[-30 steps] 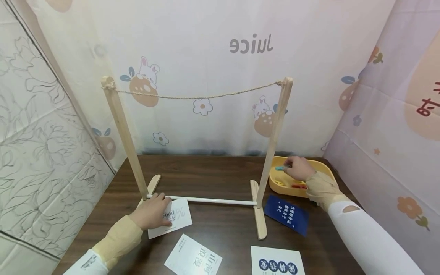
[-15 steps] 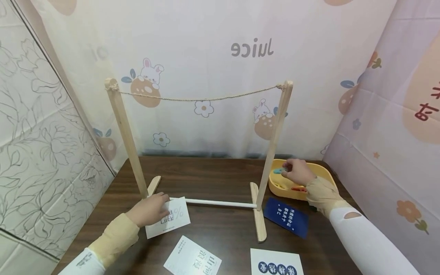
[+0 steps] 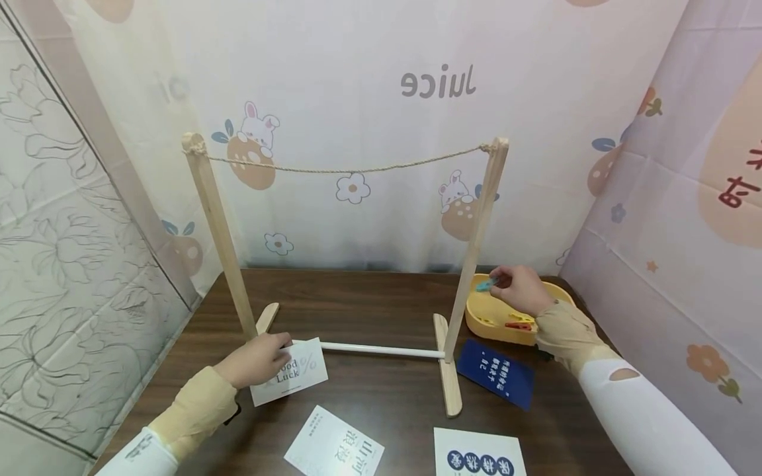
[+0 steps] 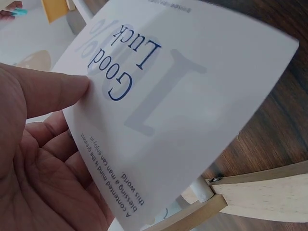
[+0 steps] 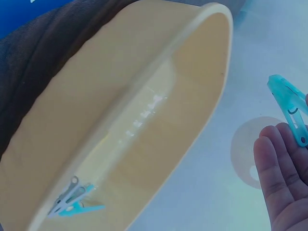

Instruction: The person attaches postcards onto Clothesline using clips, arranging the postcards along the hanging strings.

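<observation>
My left hand (image 3: 256, 360) pinches the left edge of a white "Good Luck" card (image 3: 300, 373), near the foot of the left post. In the left wrist view the card (image 4: 192, 91) is tilted off the table, the thumb on its printed face and the other fingers behind it. Over the yellow tray (image 3: 500, 334), my right hand (image 3: 524, 291) pinches a teal clothespin (image 3: 485, 285). The right wrist view has that clothespin (image 5: 288, 106) outside the tray's rim, with part of the grip cut off by the frame edge.
A twine line (image 3: 357, 171) hangs between wooden posts (image 3: 474, 251), joined low by a white rod (image 3: 381, 349). A blue card (image 3: 497, 373) lies beside the right foot. White cards (image 3: 335, 443) (image 3: 479, 453) lie in front. Red and yellow clothespins (image 3: 519, 325) are in the tray.
The left hand has gone from lying over the card to pinching its left edge, moving slightly left. My right hand has risen a little from the tray with the teal clothespin.
</observation>
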`<state>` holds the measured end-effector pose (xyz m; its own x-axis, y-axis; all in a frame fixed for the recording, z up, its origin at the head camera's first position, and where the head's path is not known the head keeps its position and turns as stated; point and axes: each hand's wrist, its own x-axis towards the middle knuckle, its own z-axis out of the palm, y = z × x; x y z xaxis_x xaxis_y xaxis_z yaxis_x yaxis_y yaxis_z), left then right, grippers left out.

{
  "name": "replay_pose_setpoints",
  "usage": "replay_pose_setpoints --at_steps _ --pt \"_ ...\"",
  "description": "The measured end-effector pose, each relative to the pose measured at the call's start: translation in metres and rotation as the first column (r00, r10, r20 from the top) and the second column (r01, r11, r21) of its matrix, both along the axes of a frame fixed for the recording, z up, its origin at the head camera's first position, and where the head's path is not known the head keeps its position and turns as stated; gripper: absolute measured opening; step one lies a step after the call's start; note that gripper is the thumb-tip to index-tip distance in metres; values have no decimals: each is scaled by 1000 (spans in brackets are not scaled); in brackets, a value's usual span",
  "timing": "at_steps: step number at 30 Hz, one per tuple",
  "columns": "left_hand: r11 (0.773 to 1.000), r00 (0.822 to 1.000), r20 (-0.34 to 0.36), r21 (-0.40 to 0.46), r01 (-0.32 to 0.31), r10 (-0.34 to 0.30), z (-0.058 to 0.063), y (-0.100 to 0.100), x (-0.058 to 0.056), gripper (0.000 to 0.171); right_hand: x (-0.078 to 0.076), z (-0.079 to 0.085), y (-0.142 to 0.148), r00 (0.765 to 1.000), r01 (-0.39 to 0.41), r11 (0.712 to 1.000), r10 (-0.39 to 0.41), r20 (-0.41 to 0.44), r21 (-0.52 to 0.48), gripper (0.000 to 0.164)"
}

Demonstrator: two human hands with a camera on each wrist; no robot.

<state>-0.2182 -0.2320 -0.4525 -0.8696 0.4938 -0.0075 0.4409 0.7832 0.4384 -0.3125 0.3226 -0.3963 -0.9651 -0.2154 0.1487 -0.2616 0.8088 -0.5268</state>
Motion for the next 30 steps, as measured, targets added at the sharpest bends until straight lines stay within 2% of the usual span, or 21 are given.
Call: replay_pose_setpoints --at_steps 4,11,16,24,30 --pt "1000 1000 8 19 2 -2 2 0 1 6 4 7 -1 1000 6 1000 -6 -14 -3 32" --pt "998 998 49 43 -44 42 6 0 3 7 9 16 -2 999 -7 1000 7 -34 -16 34" --pt "998 998 34 49 -49 47 6 -1 4 7 16 23 -7 999 0 1000 -1 -35 -30 37" --pt "995 999 16 90 -46 45 7 -5 4 3 24 25 -10 996 8 998 -14 -91 -58 33" --pt "987 996 32 133 -88 85 7 -6 5 4 29 28 -11 993 2 998 -10 -119 -64 29"
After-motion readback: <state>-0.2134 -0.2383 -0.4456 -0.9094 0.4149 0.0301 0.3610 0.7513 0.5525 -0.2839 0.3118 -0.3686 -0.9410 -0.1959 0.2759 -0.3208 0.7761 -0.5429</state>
